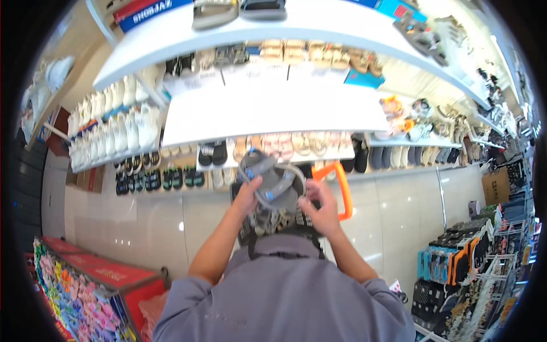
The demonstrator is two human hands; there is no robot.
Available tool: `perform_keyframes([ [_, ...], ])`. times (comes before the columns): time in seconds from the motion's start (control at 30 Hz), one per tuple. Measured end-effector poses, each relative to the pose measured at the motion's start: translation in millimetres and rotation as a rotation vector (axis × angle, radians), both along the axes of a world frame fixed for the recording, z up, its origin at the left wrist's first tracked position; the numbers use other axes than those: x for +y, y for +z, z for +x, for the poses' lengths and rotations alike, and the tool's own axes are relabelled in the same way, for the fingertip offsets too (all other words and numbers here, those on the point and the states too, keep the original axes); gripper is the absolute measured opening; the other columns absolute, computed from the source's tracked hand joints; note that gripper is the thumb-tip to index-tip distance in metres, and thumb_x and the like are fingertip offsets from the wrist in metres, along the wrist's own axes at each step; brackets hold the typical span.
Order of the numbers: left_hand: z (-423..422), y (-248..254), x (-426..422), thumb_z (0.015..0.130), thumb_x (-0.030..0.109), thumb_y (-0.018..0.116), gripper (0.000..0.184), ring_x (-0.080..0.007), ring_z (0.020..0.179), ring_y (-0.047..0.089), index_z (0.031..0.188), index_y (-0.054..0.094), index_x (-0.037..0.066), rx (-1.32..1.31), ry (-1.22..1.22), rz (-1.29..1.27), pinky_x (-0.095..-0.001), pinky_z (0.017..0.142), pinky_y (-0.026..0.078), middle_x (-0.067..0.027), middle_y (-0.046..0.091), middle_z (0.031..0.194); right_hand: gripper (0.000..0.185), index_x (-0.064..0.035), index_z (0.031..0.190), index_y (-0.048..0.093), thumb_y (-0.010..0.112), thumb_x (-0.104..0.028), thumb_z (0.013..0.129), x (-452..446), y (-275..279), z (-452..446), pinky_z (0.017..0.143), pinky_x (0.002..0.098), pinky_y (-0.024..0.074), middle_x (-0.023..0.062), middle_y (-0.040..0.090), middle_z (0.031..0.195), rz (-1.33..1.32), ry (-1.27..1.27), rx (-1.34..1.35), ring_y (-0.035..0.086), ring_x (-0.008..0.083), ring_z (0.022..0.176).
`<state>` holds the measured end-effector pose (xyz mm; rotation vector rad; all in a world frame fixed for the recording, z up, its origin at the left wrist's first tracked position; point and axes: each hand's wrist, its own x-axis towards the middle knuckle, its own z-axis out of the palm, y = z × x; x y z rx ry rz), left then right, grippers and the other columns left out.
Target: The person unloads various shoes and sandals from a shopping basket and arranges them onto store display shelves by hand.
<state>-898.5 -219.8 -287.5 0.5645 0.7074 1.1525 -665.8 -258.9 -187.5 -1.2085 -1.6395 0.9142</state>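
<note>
- My left hand (247,197), near the centre of the frame, has its fingers closed around the left edge of some grey footwear (279,185) with straps and blue marks.
- That footwear sits tilted at mid-frame, raised in front of the grey shirt (285,296) at bottom centre; I can't tell whether it is one sandal or a pair.
- My right hand (323,210) is at its right edge with the fingers bent; from here I can't tell whether they grip it or only hover close.
- Just right of that hand I see an orange handle (346,194).
- Below the footwear lies a grey and dark jumble (273,221), too blurred for me to name.
- Across the upper middle runs a white shelf (273,114), with white shoes (126,134) in rows at left.
- Colourful slippers (77,305) fill the lower left; tiled floor (142,222) shows at mid-left.
</note>
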Motion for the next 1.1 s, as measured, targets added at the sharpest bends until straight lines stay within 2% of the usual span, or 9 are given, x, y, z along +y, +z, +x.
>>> perform_keyframes([
  [0.1, 11, 9, -4, 0.097, 0.036, 0.051, 0.049, -0.0262, 0.115, 0.058, 0.132, 0.047, 0.002, 0.004, 0.05, -0.071, -0.0416, 0.102, 0.044, -0.0134, 0.059, 0.125, 0.062, -0.0028, 0.125, 0.049, 0.08, -0.015, 0.073, -9, -3, -7, 0.09, 0.0346, 0.047, 0.0119, 0.052, 0.123, 0.06, 0.117, -0.043, 0.055, 0.0221, 0.106],
  [0.13, 13, 10, -2, 0.097, 0.036, 0.051, 0.049, -0.0262, 0.115, 0.058, 0.132, 0.047, 0.002, 0.004, 0.042, -0.043, -0.0416, 0.102, 0.044, -0.0134, 0.059, 0.125, 0.066, -0.0013, 0.124, 0.05, 0.082, -0.028, 0.073, -12, -6, -9, 0.096, 0.0361, 0.0452, 0.0175, 0.051, 0.126, 0.019, 0.146, -0.077, 0.053, 0.029, 0.116],
  [0.33, 21, 0, -10, 0.094, 0.025, 0.059, 0.041, -0.0215, 0.104, 0.061, 0.126, 0.049, 0.001, -0.034, 0.055, -0.114, -0.036, 0.091, 0.05, -0.0105, 0.061, 0.114, 0.063, -0.0008, 0.121, 0.053, 0.082, -0.028, 0.072, -17, -11, -25, 0.097, 0.0399, 0.0445, 0.0233, 0.049, 0.131, 0.131, 0.085, -0.319, 0.052, 0.0385, 0.119],
  [0.4, 24, 1, -12, 0.096, 0.034, 0.051, 0.045, -0.0245, 0.109, 0.06, 0.128, 0.049, 0.002, 0.089, 0.04, -0.085, -0.0394, 0.097, 0.046, -0.0126, 0.061, 0.119, 0.063, -0.0005, 0.12, 0.054, 0.082, -0.028, 0.071, -16, -9, -26, 0.097, 0.04, 0.0447, 0.0234, 0.05, 0.131, 0.138, 0.08, -0.28, 0.053, 0.0389, 0.118],
  [0.67, 37, 23, -4, 0.095, 0.028, 0.054, 0.044, -0.0258, 0.109, 0.06, 0.129, 0.046, 0.0, 0.092, 0.07, -0.04, -0.04, 0.096, 0.048, -0.0137, 0.058, 0.122, 0.062, 0.0007, 0.118, 0.056, 0.083, -0.027, 0.07, -7, -4, -20, 0.096, 0.0406, 0.0451, 0.0231, 0.053, 0.128, 0.245, 0.023, -0.222, 0.055, 0.0387, 0.115],
  [0.87, 46, 29, 8, 0.097, 0.05, 0.045, 0.062, -0.023, 0.115, 0.054, 0.133, 0.045, -0.001, 0.143, -0.014, 0.225, -0.0384, 0.101, 0.041, -0.011, 0.057, 0.121, 0.061, 0.0033, 0.12, 0.058, 0.082, -0.024, 0.071, 11, 21, 6, 0.094, 0.0371, 0.0465, 0.0208, 0.056, 0.124, 0.235, -0.035, -0.083, 0.056, 0.0352, 0.114],
  [0.93, 44, 28, 15, 0.096, 0.06, 0.036, 0.073, -0.0187, 0.109, 0.053, 0.135, 0.044, 0.0, 0.206, -0.095, 0.173, -0.0369, 0.1, 0.04, -0.0072, 0.057, 0.113, 0.061, 0.0032, 0.121, 0.058, 0.083, -0.015, 0.068, 28, 27, 23, 0.096, 0.0343, 0.0443, 0.018, 0.056, 0.126, 0.259, -0.148, -0.019, 0.057, 0.0267, 0.114],
  [1.03, 47, 29, 7, 0.101, 0.041, 0.038, 0.05, -0.0147, 0.093, 0.055, 0.126, 0.057, 0.002, 0.221, -0.024, 0.091, -0.031, 0.09, 0.045, -0.0042, 0.056, 0.103, 0.06, 0.006, 0.121, 0.056, 0.081, -0.008, 0.069, 58, 69, 55, 0.097, 0.0327, 0.0437, 0.0161, 0.054, 0.126, 0.408, -0.262, -0.002, 0.054, 0.0237, 0.115],
  [1.1, 49, 30, 2, 0.101, 0.041, 0.038, 0.05, -0.0145, 0.094, 0.055, 0.126, 0.057, 0.002, 0.239, -0.033, 0.071, -0.0308, 0.089, 0.045, -0.0041, 0.056, 0.103, 0.058, 0.007, 0.119, 0.057, 0.082, -0.008, 0.069, 86, 99, 71, 0.095, 0.0339, 0.0453, 0.0175, 0.055, 0.123, 0.5, -0.338, 0.101, 0.056, 0.0266, 0.112],
])
